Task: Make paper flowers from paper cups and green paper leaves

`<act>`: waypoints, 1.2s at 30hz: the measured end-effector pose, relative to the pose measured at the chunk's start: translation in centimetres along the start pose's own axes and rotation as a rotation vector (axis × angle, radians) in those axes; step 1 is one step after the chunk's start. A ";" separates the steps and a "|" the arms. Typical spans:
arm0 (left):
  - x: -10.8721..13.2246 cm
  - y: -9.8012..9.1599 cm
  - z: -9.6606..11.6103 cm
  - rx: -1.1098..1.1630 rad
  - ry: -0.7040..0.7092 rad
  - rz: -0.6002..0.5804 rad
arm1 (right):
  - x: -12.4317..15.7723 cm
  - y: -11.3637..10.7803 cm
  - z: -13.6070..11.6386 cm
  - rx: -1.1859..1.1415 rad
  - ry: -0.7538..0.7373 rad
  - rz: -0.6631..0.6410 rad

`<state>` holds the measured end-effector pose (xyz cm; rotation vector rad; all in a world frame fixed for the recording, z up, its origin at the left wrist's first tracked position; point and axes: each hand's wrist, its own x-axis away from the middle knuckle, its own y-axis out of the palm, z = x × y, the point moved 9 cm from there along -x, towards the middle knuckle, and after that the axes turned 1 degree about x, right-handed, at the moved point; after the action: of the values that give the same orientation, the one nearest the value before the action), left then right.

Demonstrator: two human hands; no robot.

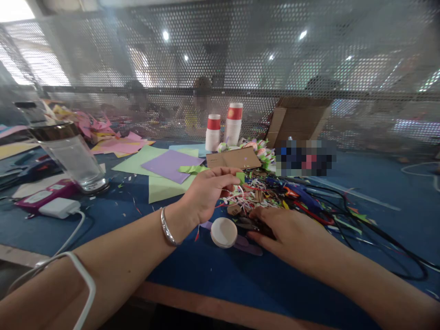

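Note:
My left hand (216, 188) pinches a narrow green paper strip (240, 178) between thumb and fingers. Its other end (192, 169) shows behind the hand, above the purple sheet (172, 165). Low over the table, my right hand (278, 227) has thumb and fingers around dark scissors (248, 224); the handles are mostly hidden by the fingers. Between the hands stands a small round white paper-cup piece (223, 232), with purple paper strips (249, 247) beneath and beside it. A heap of paper scraps (247, 195) lies just beyond both hands.
Stacked paper cups (233, 126) and a cardboard box (299, 119) stand at the back. A glue gun (305, 197) with black cables (378, 233) lies right. Left are a water bottle (74, 156), a purple power strip (44, 197) and a white charger cable (77, 233). Green sheets (161, 190) lie mid-table.

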<state>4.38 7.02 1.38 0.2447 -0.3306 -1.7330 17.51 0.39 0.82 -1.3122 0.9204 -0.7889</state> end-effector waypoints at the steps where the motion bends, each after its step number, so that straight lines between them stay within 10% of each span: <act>1: 0.1 0.1 -0.1 0.005 -0.012 -0.014 | 0.1 -0.3 -0.2 0.004 -0.019 0.020; 14: 1.0 1.5 -1.7 -0.039 -0.173 -0.127 | 2.4 -6.2 -0.7 -0.012 -0.218 0.637; 36: 1.7 3.2 -2.7 0.094 -0.227 -0.249 | 2.1 -6.9 0.0 -0.345 -0.199 0.666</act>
<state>7.90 4.55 0.00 0.1621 -0.5680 -1.9990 18.63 -2.27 7.47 -1.2303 1.2670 0.0182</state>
